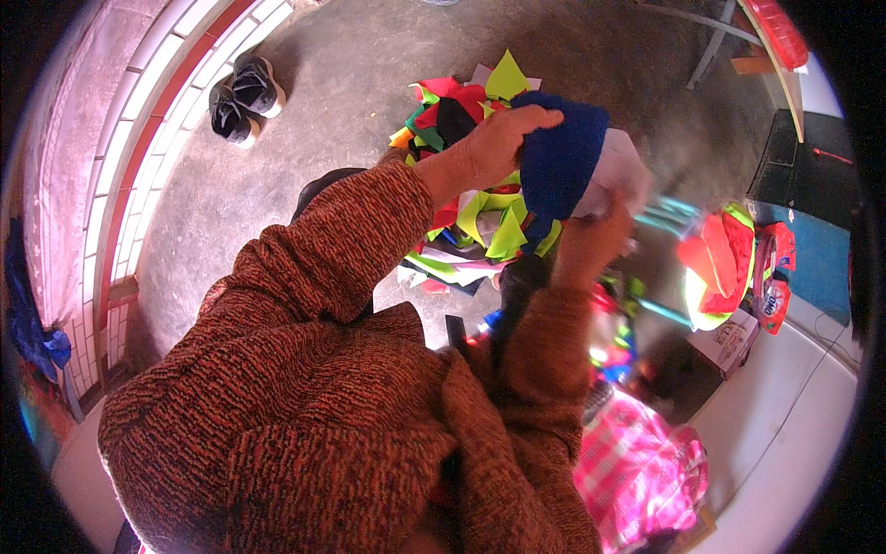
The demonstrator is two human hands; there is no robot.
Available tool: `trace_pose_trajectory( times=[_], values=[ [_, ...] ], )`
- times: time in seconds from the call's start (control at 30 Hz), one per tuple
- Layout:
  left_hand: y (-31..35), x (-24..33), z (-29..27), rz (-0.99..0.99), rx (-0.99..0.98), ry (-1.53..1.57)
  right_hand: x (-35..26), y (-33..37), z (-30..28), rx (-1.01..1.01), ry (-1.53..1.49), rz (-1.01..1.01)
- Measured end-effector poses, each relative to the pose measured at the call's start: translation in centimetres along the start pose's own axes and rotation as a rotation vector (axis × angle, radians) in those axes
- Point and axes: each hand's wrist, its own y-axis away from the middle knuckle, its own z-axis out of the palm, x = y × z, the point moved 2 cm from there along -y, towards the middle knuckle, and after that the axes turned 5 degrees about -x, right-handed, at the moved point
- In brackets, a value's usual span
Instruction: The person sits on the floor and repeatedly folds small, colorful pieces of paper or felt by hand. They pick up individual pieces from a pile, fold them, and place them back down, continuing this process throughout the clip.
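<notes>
My left hand is raised in front of me and grips a dark blue piece of fabric at its left edge. My right hand comes up from below and holds the same bundle where a white piece of cloth shows behind the blue. Both arms wear a rust-brown knitted sweater that fills the lower frame. Below the hands, on the concrete floor, lies a heap of coloured fabric scraps in red, lime green, black and white.
A pair of dark shoes stands by the tiled step at upper left. Right of me sit orange and neon garments, a pink checked cloth, a cardboard box and a white surface. A table leg is at top right.
</notes>
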Motion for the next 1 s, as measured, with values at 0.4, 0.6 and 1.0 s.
trace_pose_trajectory(
  times=[0.4, 0.6, 1.0],
  values=[
    [-0.2, 1.4, 1.2, -0.330, 0.097, 0.031, 0.7, -0.3, -0.3, -0.110, 0.090, -0.029],
    [0.1, 2.2, 4.1, 0.175, -0.087, -0.765, -2.7, -0.1, 1.3, -0.330, -1.756, 0.275],
    [-0.9, 1.4, 3.1, 0.096, -0.182, -0.250, -0.2, -0.5, 0.2, -0.055, -0.941, 0.021]
  ],
)
